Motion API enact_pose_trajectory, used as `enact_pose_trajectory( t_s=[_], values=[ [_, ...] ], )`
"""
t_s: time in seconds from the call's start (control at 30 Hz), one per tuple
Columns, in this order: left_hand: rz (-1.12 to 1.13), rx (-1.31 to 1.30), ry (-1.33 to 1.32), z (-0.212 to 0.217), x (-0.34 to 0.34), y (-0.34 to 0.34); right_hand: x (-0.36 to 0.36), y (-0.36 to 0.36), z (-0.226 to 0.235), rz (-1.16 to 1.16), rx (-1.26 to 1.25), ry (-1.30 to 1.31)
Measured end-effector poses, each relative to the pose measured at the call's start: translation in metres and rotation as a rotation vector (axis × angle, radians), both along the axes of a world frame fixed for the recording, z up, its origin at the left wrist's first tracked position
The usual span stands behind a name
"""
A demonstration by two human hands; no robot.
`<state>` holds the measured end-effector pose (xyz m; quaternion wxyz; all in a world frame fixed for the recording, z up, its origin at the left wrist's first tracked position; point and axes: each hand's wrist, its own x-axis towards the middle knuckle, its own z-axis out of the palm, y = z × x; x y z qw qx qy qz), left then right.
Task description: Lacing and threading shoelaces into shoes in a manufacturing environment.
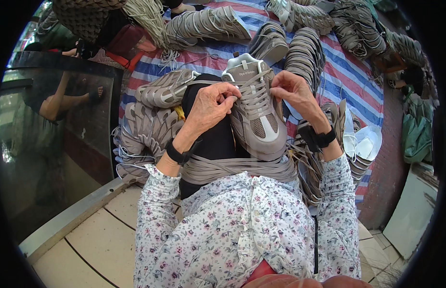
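A grey and taupe sneaker upper [264, 130] rests on my lap, its toe toward me. Flat grey shoelace [254, 102] crosses its tongue in several rows. My left hand [211, 106] is at the left eyelet edge, thumb and fingertips pinched together on the lace. On the opposite edge my right hand [299, 96] is closed in a pinch at the lace end, which its fingers mostly hide. A loose bundle of flat grey laces [232, 169] lies across my thighs, below the toe.
Stacked shoe uppers [148, 126] lie left of my legs, and another stack [304, 60] lies beyond my right hand. White-lined uppers [364, 144] sit at right. A striped sheet [350, 79] covers the ground. A dark glass panel [55, 139] stands at left.
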<state>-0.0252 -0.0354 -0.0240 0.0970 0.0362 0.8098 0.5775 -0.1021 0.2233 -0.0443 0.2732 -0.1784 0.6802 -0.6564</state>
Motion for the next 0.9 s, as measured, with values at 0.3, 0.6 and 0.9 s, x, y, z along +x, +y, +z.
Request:
enact_pose_trajectory(
  t_s=[0.3, 0.6, 0.9],
  values=[
    [0.024, -0.108, 0.222, 0.0, 0.0, 0.002, 0.013, 0.004, -0.006, -0.149, -0.018, -0.019],
    [-0.053, -0.467, 0.446, 0.011, -0.001, 0.027, 0.017, 0.0, -0.008, -0.127, -0.014, -0.03],
    [-0.001, -0.437, 0.376, 0.011, -0.004, 0.028, 0.019, -0.002, -0.009, -0.152, -0.028, -0.057]
  ],
)
